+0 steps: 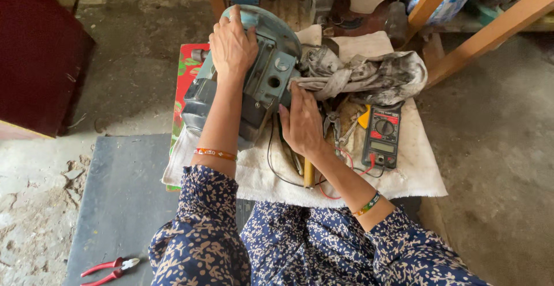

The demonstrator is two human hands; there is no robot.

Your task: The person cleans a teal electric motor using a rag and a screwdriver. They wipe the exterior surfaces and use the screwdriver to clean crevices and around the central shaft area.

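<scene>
Hiding the grey motor [259, 84] (partly): left hand [232, 46], right hand [301, 121].

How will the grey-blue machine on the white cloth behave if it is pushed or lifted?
The grey-blue machine looks like cast metal, so it is probably heavy and stiff. Both the left hand and the right hand rest on it, which suggests it may tip. The white cloth under it could slide.

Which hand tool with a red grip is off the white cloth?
The red-handled pliers, lying alone on the dark grey board at the lower left. The other tools, like the multimeter with its red leads, sit on the white cloth by the right hand.
</scene>
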